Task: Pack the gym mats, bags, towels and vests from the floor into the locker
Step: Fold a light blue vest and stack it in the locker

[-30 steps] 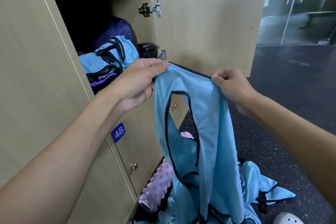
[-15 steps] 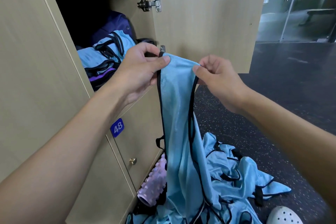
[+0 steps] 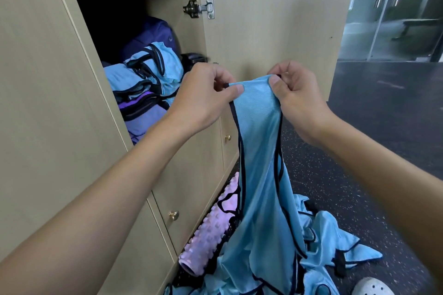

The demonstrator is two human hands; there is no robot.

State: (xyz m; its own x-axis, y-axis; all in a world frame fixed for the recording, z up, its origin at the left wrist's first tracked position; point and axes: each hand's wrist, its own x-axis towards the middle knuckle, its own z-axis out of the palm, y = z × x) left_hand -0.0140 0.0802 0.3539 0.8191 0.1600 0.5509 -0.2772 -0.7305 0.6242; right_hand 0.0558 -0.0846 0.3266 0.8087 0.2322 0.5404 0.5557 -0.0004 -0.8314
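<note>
A light blue vest (image 3: 260, 175) with black trim hangs in front of the open locker (image 3: 115, 38). My left hand (image 3: 203, 98) pinches its top left edge and my right hand (image 3: 296, 96) pinches its top right edge, the two close together. Inside the locker lie folded blue vests (image 3: 146, 72) on purple items, with a dark purple bag (image 3: 153, 36) behind them. More blue vests (image 3: 330, 242) lie heaped on the floor below.
The locker door (image 3: 275, 14) stands open to the right of my hands. A pink ridged foam roller (image 3: 208, 237) lies on the floor against the lower lockers. A white shoe (image 3: 371, 287) shows at the bottom right. Dark speckled floor (image 3: 383, 127) stretches to the right.
My hands have drawn together, so the vest's top edge is now gathered and the vest hangs narrow instead of spread wide.
</note>
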